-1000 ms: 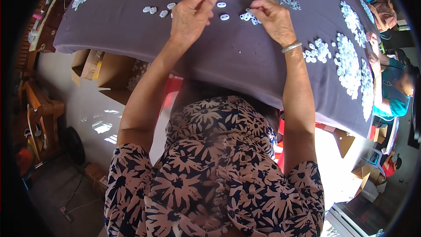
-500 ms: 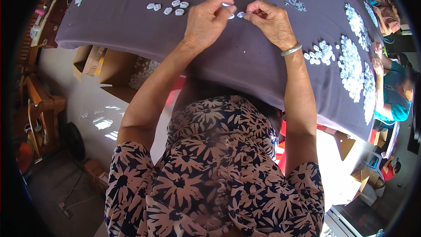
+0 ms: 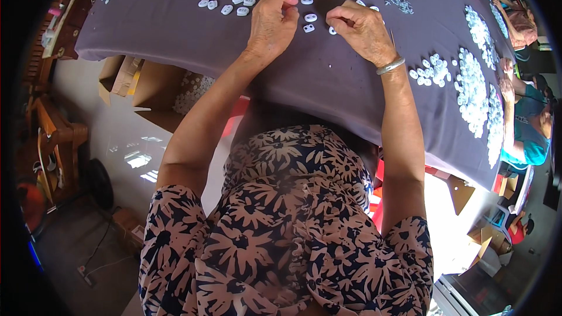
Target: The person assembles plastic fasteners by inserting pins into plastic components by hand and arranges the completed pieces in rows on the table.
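Observation:
My left hand [image 3: 273, 22] hovers over the dark cloth with thumb and index finger apart and nothing visible between them. Just right of its fingertips lie small white oval plastic pieces, one farther off [image 3: 306, 1] and one nearer [image 3: 310, 17]. A small white piece with two dark holes [image 3: 309, 28] sits closest to me. My right hand [image 3: 362, 28], a silver bangle on its wrist, has thumb and fingers drawn together above another white piece [image 3: 332, 30], partly covered. What its fingertips hold, if anything, is hidden. A thin stick [image 3: 393, 37] shows beside this hand.
On the dark tablecloth [image 3: 175, 29], several white pieces [image 3: 242, 11] lie left of my left hand. Larger heaps of white pieces [image 3: 472, 90] spread along the right, with small clear parts [image 3: 398, 3] at the far side. Another person [image 3: 530, 117] sits at the right edge.
My left hand has moved slightly left and its fingers have parted from the white pieces, which now lie in view on the cloth. My right hand has shifted slightly toward me.

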`<act>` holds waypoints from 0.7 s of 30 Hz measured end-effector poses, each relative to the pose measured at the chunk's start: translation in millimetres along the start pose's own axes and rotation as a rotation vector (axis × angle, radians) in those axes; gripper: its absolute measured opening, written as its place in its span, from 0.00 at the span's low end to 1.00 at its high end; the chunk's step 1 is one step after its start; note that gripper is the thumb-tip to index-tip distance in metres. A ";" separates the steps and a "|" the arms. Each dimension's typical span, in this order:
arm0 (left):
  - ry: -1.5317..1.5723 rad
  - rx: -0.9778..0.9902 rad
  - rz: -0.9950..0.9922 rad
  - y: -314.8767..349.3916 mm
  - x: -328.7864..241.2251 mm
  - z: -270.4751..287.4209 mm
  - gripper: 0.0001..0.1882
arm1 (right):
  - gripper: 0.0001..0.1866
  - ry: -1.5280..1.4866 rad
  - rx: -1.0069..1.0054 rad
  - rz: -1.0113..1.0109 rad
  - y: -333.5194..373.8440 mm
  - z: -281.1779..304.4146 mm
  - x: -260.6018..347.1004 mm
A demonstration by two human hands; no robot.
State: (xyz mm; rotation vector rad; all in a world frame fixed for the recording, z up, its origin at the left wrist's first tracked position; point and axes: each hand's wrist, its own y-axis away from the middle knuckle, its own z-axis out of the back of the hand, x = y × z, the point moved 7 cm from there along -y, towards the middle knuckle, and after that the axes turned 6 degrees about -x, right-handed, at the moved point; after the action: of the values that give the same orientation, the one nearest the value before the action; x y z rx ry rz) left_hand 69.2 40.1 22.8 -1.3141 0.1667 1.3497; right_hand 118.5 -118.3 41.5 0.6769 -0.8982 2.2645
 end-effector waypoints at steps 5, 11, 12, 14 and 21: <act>0.057 -0.069 -0.011 -2.0 -3.2 2.2 0.16 | 0.06 0.031 -0.082 0.140 -0.2 -9.4 13.7; 0.070 -0.063 0.016 -3.3 -5.6 3.3 0.13 | 0.07 0.177 -0.018 0.211 -2.7 -31.7 23.0; 0.101 -0.056 0.038 -3.6 -3.9 3.1 0.12 | 0.07 0.177 -0.019 0.211 -3.0 -31.0 22.7; 0.134 -0.048 0.058 -3.8 -3.2 3.3 0.12 | 0.07 0.151 0.036 0.167 -3.3 -31.5 18.3; 0.283 0.176 0.155 0.8 -11.1 -11.4 0.15 | 0.02 -0.208 -0.117 -0.148 -0.2 -11.6 -11.7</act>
State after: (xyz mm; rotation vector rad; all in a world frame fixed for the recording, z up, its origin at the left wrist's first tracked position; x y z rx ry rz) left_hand 71.6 24.8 26.5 -1.3581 0.5790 1.2409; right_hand 123.9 -113.7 26.7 0.9064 -1.0335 2.0212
